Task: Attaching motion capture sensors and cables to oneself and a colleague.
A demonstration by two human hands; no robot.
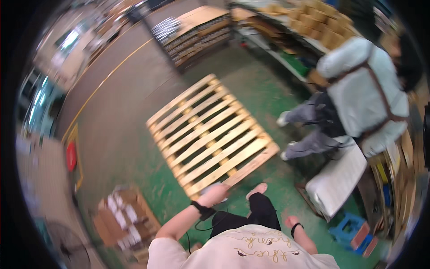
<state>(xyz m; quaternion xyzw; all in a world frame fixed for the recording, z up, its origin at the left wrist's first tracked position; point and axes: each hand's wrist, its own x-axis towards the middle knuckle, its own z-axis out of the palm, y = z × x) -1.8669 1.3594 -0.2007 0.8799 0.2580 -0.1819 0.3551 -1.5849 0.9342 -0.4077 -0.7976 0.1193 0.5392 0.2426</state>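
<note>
Wooden pallet (211,135) lies just beyond the left hand (215,194).

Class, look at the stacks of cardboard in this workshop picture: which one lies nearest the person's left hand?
The open cardboard box on the floor at lower left, holding small white packs, lies nearest the left hand; the other stacks sit far back along the wall.

We look steeply down from our own head through one wide fisheye lens. Our chest fills the lower edge, the wooden pallet (210,134) lies just ahead on the green floor (264,96), and straight edges bend near the dark rim.
</note>
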